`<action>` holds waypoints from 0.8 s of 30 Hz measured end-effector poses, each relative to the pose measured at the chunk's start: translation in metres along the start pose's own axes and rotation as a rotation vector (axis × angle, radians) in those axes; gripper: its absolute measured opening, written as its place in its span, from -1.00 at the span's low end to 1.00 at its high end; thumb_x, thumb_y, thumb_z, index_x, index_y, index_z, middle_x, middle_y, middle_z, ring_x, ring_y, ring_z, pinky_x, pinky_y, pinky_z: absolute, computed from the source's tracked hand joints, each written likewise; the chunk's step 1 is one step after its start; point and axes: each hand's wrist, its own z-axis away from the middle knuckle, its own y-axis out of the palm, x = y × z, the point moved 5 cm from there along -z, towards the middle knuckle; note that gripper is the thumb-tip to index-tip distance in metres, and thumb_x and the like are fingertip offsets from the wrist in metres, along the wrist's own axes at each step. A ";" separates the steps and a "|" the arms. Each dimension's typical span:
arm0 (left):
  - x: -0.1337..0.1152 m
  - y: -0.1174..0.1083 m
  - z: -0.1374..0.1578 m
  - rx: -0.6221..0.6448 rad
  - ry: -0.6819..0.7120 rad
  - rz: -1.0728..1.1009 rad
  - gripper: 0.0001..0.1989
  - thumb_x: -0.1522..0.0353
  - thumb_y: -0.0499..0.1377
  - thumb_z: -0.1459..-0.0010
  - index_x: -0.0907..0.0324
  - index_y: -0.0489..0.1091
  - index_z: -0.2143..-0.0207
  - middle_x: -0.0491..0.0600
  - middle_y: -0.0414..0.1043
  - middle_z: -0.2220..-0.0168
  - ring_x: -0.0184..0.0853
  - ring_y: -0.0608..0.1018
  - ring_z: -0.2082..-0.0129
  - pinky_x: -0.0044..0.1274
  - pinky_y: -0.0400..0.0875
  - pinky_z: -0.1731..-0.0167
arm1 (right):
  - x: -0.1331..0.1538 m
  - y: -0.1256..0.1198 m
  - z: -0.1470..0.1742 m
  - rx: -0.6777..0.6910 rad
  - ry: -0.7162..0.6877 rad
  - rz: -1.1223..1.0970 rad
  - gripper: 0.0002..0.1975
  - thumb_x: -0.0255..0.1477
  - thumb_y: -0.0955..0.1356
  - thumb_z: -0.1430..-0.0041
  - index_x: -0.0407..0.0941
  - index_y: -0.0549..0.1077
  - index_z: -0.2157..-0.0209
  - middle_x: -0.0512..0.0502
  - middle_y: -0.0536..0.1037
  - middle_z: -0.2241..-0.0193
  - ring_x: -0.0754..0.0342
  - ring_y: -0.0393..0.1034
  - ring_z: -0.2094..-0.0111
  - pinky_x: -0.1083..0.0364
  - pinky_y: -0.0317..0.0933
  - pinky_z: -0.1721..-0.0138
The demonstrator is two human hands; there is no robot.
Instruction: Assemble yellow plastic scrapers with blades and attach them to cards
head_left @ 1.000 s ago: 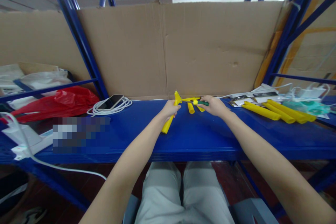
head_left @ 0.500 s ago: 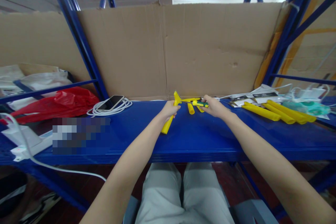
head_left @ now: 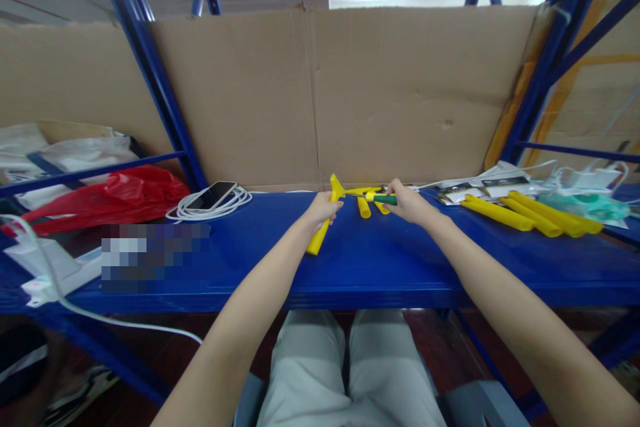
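Observation:
My left hand [head_left: 323, 209] is closed around the handle of a yellow scraper [head_left: 317, 240], which stands tilted with its flared head [head_left: 336, 185] pointing up and away. In my right hand [head_left: 404, 201] is a screwdriver [head_left: 384, 199] with a green and yellow handle. Its thin shaft points left and reaches the scraper just below the head; the exact contact is too small to make out. Beneath the screwdriver, another yellow handle [head_left: 365, 208] lies on the blue shelf [head_left: 380, 260], along with further yellow parts partly hidden by the tool and my right hand.
Several yellow tubes [head_left: 500, 213] lie at the right beside packaged items [head_left: 457, 193] and a green plastic bag [head_left: 583, 206]. On the left are a phone [head_left: 214, 196] on a coiled white cable [head_left: 243, 196], a red bag [head_left: 125, 195] and a power strip [head_left: 83, 271]. Cardboard [head_left: 400, 93] stands behind.
The screwdriver has turned slightly in my right hand, so more green shows on its handle. My left hand and the scraper have hardly moved.

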 end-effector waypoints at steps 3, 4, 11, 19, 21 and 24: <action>0.000 0.000 -0.001 0.003 0.003 -0.008 -0.87 0.57 0.10 -0.09 0.23 0.22 0.44 -0.27 0.09 0.72 -0.59 0.17 0.81 -0.68 0.04 0.75 | 0.002 -0.003 0.001 -0.019 -0.010 0.025 -0.79 -0.37 0.31 -0.07 -0.10 0.28 0.23 -0.11 0.50 0.43 0.01 0.41 0.41 0.14 0.13 0.45; 0.000 -0.001 -0.001 -0.001 0.005 -0.013 -0.88 0.57 0.09 -0.10 0.23 0.22 0.43 -0.27 0.09 0.72 -0.58 0.17 0.81 -0.68 0.04 0.75 | 0.002 -0.004 0.001 -0.021 -0.013 0.030 -0.79 -0.35 0.31 -0.07 -0.10 0.30 0.24 -0.12 0.51 0.41 0.00 0.42 0.40 0.13 0.14 0.44; -0.001 0.000 0.001 0.003 0.009 -0.029 -0.88 0.57 0.07 -0.10 0.22 0.22 0.44 -0.26 0.10 0.71 -0.57 0.17 0.81 -0.66 0.05 0.75 | -0.001 -0.002 -0.003 -0.024 -0.041 -0.015 -0.77 -0.32 0.28 -0.14 -0.14 0.36 0.20 -0.26 0.50 0.15 -0.07 0.41 0.15 0.03 0.23 0.15; 0.001 0.000 -0.001 -0.004 0.005 -0.025 -0.86 0.56 0.07 -0.11 0.21 0.19 0.46 -0.26 0.10 0.71 -0.58 0.17 0.81 -0.66 0.03 0.77 | -0.003 0.001 0.000 0.053 0.051 0.013 -0.68 -0.50 0.34 0.00 -0.17 0.26 0.15 -0.19 0.51 0.35 -0.04 0.43 0.34 0.09 0.22 0.36; 0.002 0.000 -0.001 -0.008 0.004 -0.029 -0.84 0.56 0.06 -0.12 0.21 0.18 0.47 -0.26 0.10 0.71 -0.58 0.18 0.82 -0.67 0.03 0.77 | -0.002 -0.002 -0.001 0.010 0.039 -0.007 -0.75 -0.47 0.32 -0.02 -0.15 0.29 0.21 -0.16 0.51 0.38 -0.03 0.42 0.35 0.09 0.22 0.35; 0.002 -0.001 -0.002 -0.018 -0.001 -0.034 -0.83 0.57 0.06 -0.12 0.21 0.16 0.49 -0.26 0.10 0.72 -0.58 0.18 0.81 -0.67 0.04 0.77 | -0.001 -0.006 -0.003 -0.049 -0.006 -0.074 -0.82 -0.37 0.33 -0.05 -0.13 0.35 0.28 -0.18 0.52 0.32 -0.04 0.42 0.29 0.06 0.23 0.28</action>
